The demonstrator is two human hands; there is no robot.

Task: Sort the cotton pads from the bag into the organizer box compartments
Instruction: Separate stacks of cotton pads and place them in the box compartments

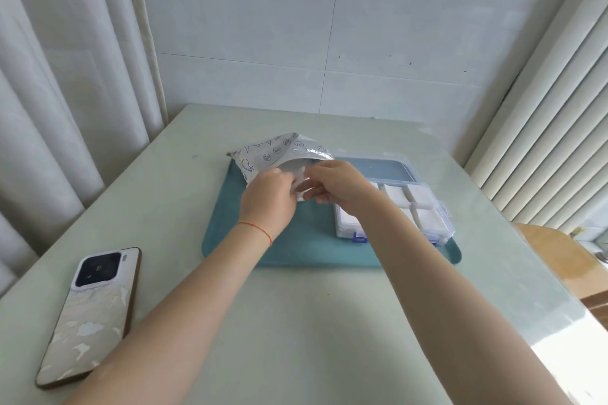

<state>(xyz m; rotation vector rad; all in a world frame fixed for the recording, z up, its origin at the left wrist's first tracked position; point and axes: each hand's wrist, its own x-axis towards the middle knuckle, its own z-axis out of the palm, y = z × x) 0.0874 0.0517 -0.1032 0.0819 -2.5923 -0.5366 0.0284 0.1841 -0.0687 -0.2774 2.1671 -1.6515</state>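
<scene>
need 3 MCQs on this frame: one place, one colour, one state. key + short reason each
1. Where does the phone lie?
A. on the mat
B. on the table, left of the mat
C. inside the box

2. What colour is the mat?
A. red
B. yellow
C. teal

3. What state is the box in?
A. lid open, white pads in compartments
B. lid closed and latched
C. upside down

Key:
1 B: the phone rests on the bare table, near the left edge, apart from the mat.
2 C: the mat under the bag and box is teal.
3 A: the clear lid is folded back and white pads show in the compartments, while the left hand and right hand are at the bag's mouth.
</scene>
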